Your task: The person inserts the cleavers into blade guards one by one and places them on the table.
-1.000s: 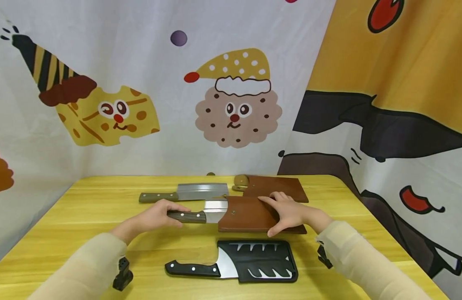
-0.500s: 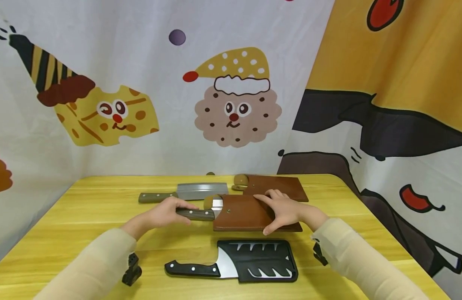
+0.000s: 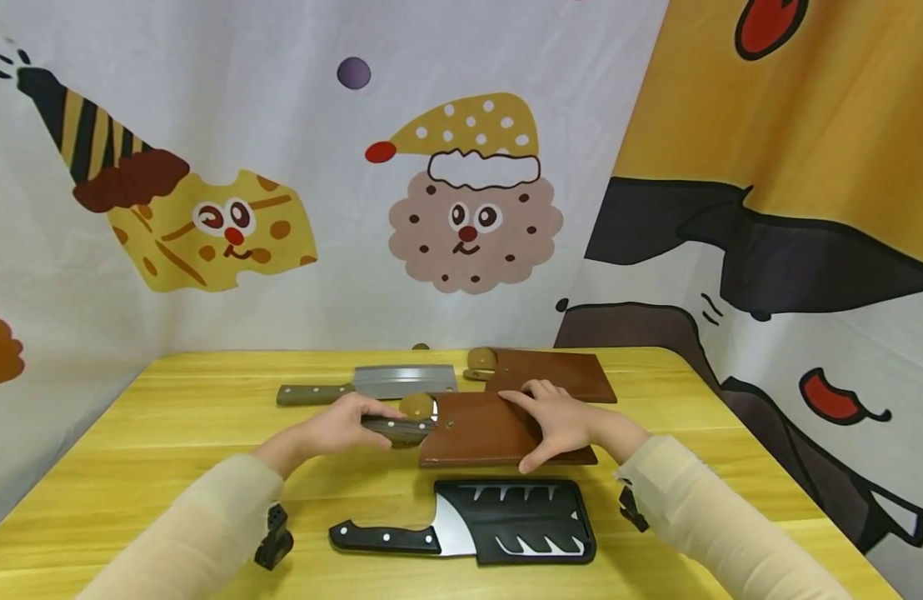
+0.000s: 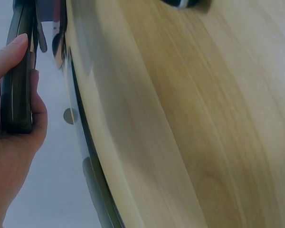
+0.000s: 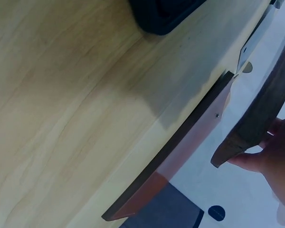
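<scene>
My left hand [image 3: 345, 429] grips the dark wooden handle [image 3: 405, 427] of a cleaver. Only a sliver of its blade shows; the rest is inside a brown leather sheath [image 3: 469, 433]. My right hand [image 3: 566, 427] holds that sheath at its far end, thumb on the near edge and fingers over the back edge. A tan rounded strap flap [image 3: 416, 407] stands behind the handle at the sheath's mouth. In the left wrist view, thumb and fingers wrap the handle [image 4: 16, 90]. The right wrist view has the sheath [image 5: 259, 109] edge-on, raised above the table.
Behind lies a bare cleaver [image 3: 405, 382] with a wooden handle. Another brown sheath [image 3: 555, 373] rests at the back right. In front is a black-handled knife [image 3: 386, 537] with its blade in a black cover [image 3: 540, 521]. A patterned curtain [image 3: 341, 250] hangs behind the yellow wood-grain table [image 3: 169, 433].
My left hand has moved right, pushing the cleaver's blade deeper into the sheath until little metal shows. My right hand and the sheath have shifted slightly left.
</scene>
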`<state>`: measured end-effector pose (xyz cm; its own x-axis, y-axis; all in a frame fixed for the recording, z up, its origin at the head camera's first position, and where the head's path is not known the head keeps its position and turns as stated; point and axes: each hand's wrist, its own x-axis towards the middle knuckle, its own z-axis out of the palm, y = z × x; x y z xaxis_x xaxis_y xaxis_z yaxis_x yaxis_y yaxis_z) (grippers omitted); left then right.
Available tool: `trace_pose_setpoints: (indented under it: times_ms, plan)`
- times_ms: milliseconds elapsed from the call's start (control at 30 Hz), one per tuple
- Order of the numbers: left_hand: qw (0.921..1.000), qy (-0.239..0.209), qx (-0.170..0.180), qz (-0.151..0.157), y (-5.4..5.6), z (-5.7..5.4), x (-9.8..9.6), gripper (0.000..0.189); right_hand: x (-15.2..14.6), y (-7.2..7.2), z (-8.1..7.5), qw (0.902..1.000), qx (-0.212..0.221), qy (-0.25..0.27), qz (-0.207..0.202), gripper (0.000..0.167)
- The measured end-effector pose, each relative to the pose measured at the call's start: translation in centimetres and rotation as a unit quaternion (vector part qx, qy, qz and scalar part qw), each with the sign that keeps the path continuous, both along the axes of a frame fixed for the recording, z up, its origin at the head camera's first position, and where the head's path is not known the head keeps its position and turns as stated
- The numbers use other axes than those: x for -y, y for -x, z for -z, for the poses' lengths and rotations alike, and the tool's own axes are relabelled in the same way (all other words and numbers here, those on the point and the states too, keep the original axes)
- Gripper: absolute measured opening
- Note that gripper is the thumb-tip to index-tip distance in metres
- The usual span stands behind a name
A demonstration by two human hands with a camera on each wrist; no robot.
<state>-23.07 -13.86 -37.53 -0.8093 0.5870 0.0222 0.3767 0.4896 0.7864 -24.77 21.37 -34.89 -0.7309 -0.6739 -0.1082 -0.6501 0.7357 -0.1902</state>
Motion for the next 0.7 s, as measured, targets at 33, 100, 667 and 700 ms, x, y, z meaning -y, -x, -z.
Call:
trace_pose_setpoints:
  times_ms: [33,100,667,700]
  plan:
    - [1.0,-0.002,0.004,0.001,0.1,0.0,-0.1,0.041,0.1,0.0,0.0,1.0,0.0,-0.002,-0.001,0.108]
    - [0.9999,-0.005,0.011,0.0,0.2,0.0,-0.4,0.041,0.3,0.1,0.0,1.0,0.005,-0.003,-0.002,0.108]
    - [1.0,-0.004,-0.005,0.007,1.0,0.8,-1.2,0.041,1.0,1.1,0.9,0.9998,0.014,-0.016,0.002,0.111]
    - [1.0,-0.004,-0.004,0.006,1.0,0.9,-1.1,0.041,1.0,1.2,1.0,0.9997,0.014,-0.018,0.003,0.111]
